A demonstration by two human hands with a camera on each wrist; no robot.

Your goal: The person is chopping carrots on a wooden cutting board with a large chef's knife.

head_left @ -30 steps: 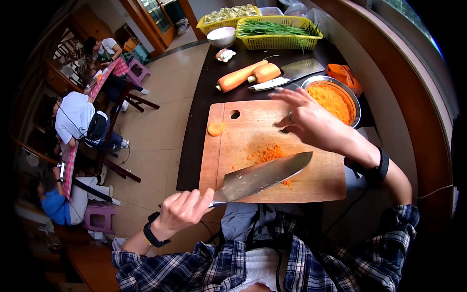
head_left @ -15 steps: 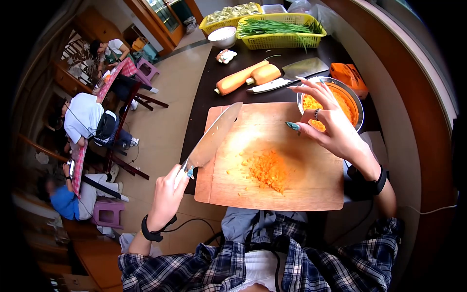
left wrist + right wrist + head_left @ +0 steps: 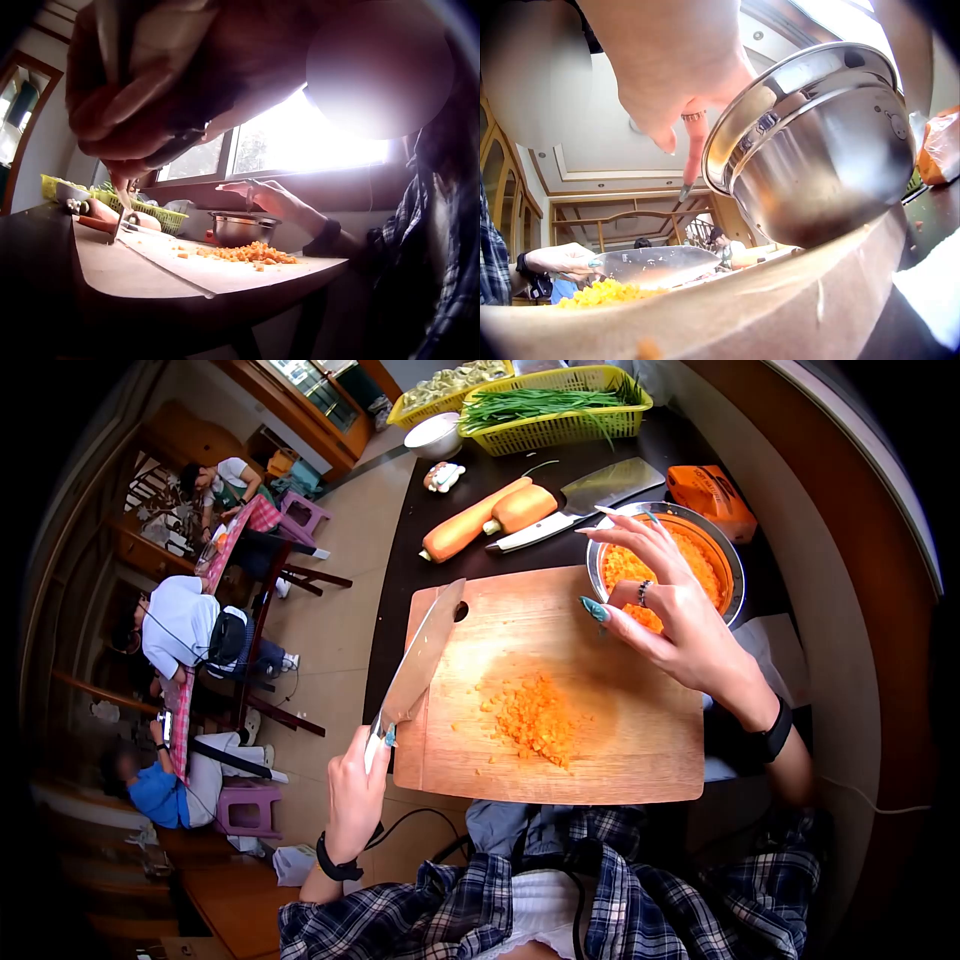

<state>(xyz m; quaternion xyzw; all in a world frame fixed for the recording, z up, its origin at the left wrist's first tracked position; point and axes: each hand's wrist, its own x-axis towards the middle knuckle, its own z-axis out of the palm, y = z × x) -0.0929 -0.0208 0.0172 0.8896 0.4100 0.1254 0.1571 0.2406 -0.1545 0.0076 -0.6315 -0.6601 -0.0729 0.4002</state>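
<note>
My left hand [image 3: 355, 790] grips the handle of a kitchen knife [image 3: 420, 660] whose blade stands over the left edge of the wooden cutting board [image 3: 640, 755], tip pointing away from me. A loose heap of chopped carrot [image 3: 535, 725] lies mid-board; the left wrist view shows these carrot bits [image 3: 259, 253] low on the wood. My right hand [image 3: 685, 620], fingers spread and loosely bent, hovers over the near side of a steel bowl [image 3: 739, 585] full of chopped carrot, hiding part of it. In the right wrist view the bowl's shiny side [image 3: 825, 157] is beside that hand.
Beyond the board lie peeled carrots [image 3: 475, 520] and a white-handled cleaver [image 3: 610, 480]. Farther back stand a white bowl [image 3: 433, 438] and a yellow basket of green stalks [image 3: 560, 430]. An orange packet [image 3: 712, 503] sits behind the steel bowl. People sit at a table to the left.
My left hand has swung the knife from across the carrot heap to the board's left edge. My right hand has moved from above the board to over the steel bowl.
</note>
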